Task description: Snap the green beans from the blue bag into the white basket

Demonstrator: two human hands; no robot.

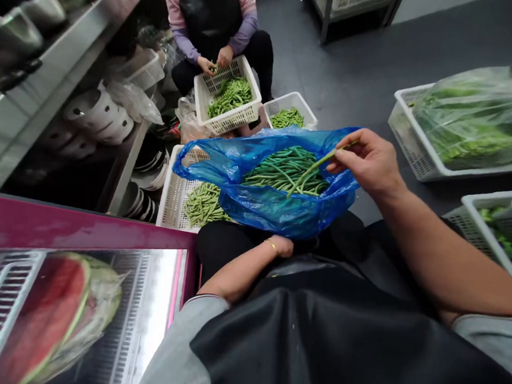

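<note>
One long, slender bean (311, 172) slants over the heap of beans (267, 166), pinched closed between the right hand's (368, 163) thumb and fingers; squeezed hard, it could snap. The blue bag (276, 212), thin crinkled plastic, could slump and spill if tipped. At its near edge, the left hand's (283, 246) grip is hidden. Left stands a rigid, slotted crate (175, 197).

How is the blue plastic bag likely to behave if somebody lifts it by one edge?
The blue plastic bag would probably be floppy, since its thin sides crumple and fold. It may sag under its load, as a pile of long green beans lies inside. Some beans could slide out if it tips, because its top is wide open.
</note>
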